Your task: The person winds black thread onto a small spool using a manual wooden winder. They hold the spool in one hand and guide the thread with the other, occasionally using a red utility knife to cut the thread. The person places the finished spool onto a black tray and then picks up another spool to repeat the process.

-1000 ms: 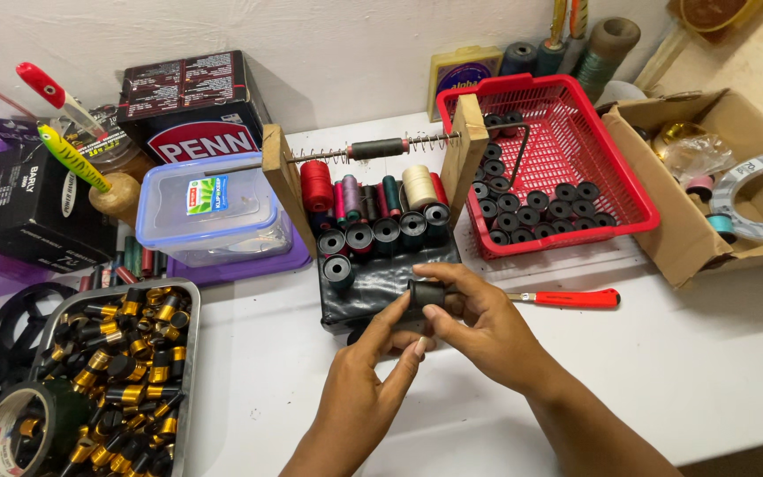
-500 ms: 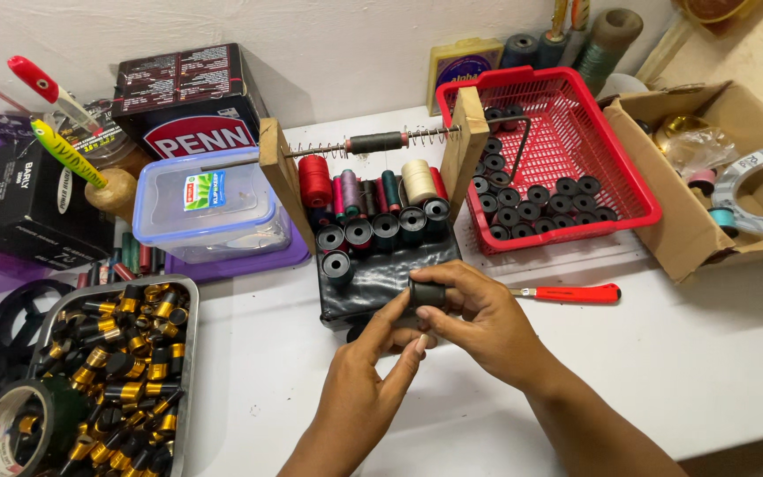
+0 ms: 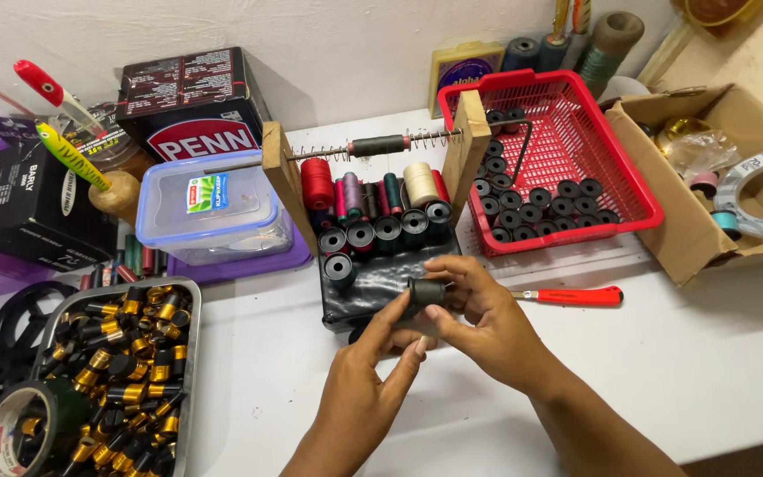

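1. Head view: both hands meet over the white table (image 3: 664, 371), just in front of a black padded block (image 3: 373, 287). The left hand (image 3: 359, 389) and the right hand (image 3: 483, 322) together pinch a small black cylinder (image 3: 426, 290), fingertips closed on its sides and ends.
2. Head view, the cylinder itself: it looks light, stiff and smooth, likely a little slippery. Judging by its shape, the curved wall near each end gives the surest hold.
3. Head view, surroundings: similar black cylinders line the back of the block, beneath a wooden spool rack (image 3: 373, 168) with coloured thread. A red basket (image 3: 558, 159) of more black rings stands to the right, a red-handled tool (image 3: 571, 296) lies beside the right hand, and a metal tray (image 3: 183, 291) of black-and-gold pieces sits at left.
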